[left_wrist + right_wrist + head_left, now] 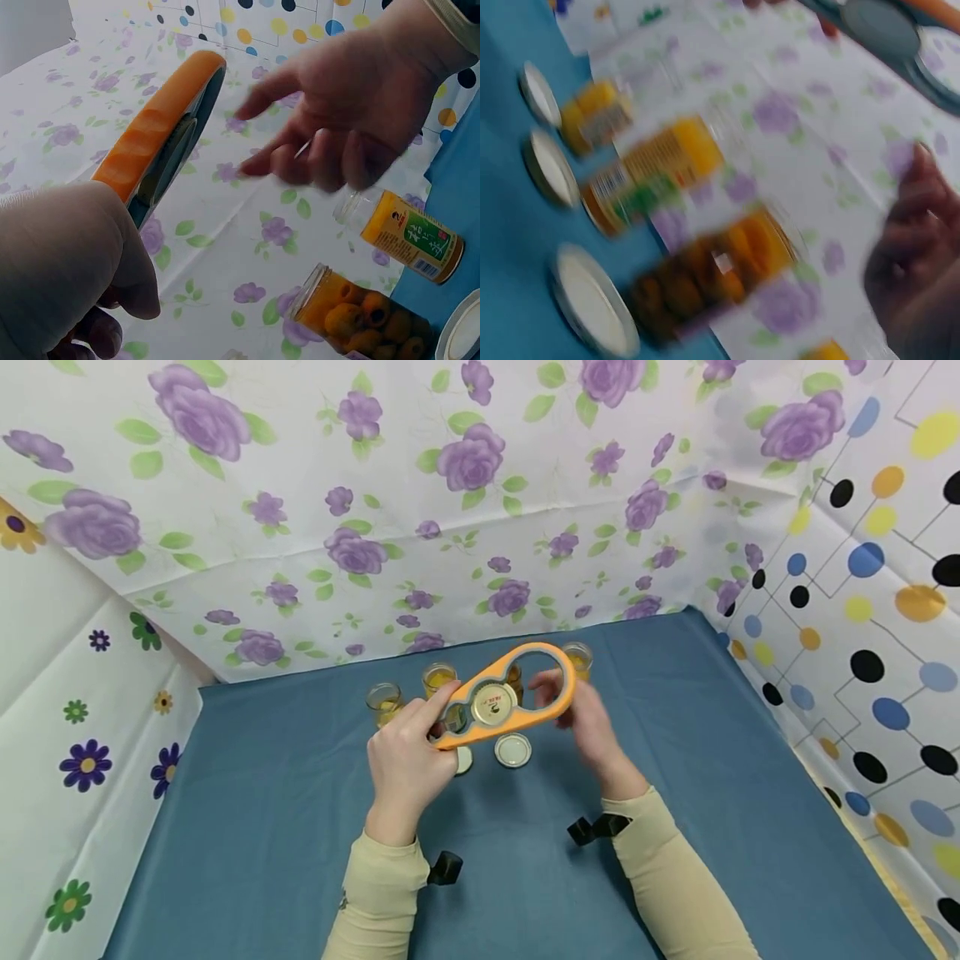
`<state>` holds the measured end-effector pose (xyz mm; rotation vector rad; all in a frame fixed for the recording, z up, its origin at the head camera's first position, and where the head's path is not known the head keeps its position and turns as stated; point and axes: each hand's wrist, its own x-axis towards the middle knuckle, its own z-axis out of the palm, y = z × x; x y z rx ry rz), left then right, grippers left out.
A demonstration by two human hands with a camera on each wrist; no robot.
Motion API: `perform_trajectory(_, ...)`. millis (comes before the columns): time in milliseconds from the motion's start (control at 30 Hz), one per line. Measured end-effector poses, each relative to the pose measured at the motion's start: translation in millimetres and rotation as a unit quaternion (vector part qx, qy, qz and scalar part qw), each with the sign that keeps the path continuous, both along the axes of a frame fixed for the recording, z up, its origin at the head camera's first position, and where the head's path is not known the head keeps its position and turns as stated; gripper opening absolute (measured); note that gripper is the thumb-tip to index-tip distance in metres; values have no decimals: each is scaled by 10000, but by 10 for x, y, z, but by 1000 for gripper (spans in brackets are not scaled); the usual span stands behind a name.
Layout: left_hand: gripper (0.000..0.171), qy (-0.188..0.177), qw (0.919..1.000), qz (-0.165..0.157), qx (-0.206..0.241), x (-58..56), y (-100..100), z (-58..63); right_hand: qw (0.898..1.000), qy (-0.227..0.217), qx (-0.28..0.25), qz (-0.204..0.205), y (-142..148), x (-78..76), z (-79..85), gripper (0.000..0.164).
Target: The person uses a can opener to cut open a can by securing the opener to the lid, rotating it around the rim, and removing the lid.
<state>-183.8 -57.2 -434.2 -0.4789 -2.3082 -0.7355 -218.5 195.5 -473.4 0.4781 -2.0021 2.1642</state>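
Note:
In the head view my left hand (408,756) grips the narrow end of an orange jar opener (525,722) with grey-lined round holes. A gold jar lid (493,702) sits in its middle hole. My right hand (588,722) is behind the opener's wide end, partly seen through the large hole. In the left wrist view that right hand (337,112) is apart from the opener (161,124), thumb and forefinger spread, other fingers loosely bent. Beyond the opener stands a lidless glass jar of dark round fruit (367,319), mostly hidden in the head view.
Other lidless jars stand along the back: one at left (384,703), one beside it (438,678), one at right (581,658). Loose lids lie in front, one pale side up (513,750); another lid (592,300) shows in the blurred right wrist view. Patterned cloth walls surround the blue tabletop (262,827).

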Motion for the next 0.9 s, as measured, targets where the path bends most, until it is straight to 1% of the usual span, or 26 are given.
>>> perform_trajectory(67, 66, 50, 9999, -63, -70, 3, 3, -7, 9960, -166, 283, 827, -108, 65, 0, 72)
perform_trajectory(133, 67, 96, 9997, -161, -139, 4, 2, -12, 9878, -342, 307, 1491, -193, 122, -17, 81)
perform_trajectory(167, 69, 121, 9996, -210, -166, 4, 1, -13, 9837, -399, 253, 1737, -231, 144, -28, 82)
perform_trajectory(233, 71, 160, 9992, -306, -191, 3, -4, -16, 9773, -425, 182, 2066, -285, 170, -43, 85)
perform_trajectory(300, 72, 159, 9990, -386, -170, 1, -11, -19, 9744, -614, -22, 2163, -316, 194, -58, 87)
perform_trajectory(367, 73, 160, 9987, -454, -142, -1, -17, -27, 9723, -683, -245, 2221, -337, 203, -64, 85)
perform_trajectory(467, 74, 189, 9980, -586, -106, -2, -21, -40, 9700, -654, -459, 2297, -342, 219, -69, 76)
perform_trajectory(567, 74, 302, 9970, -716, -69, -1, -19, -52, 9629, -534, -620, 2572, -335, 225, -72, 72)
perform_trajectory(700, 74, 513, 9950, -852, 8, -4, -15, -64, 9546, -482, -725, 2847, -325, 222, -69, 70)
perform_trajectory(900, 77, 661, 9928, -998, 29, -14, -3, -75, 9525, -504, -768, 2905, -309, 223, -60, 69)
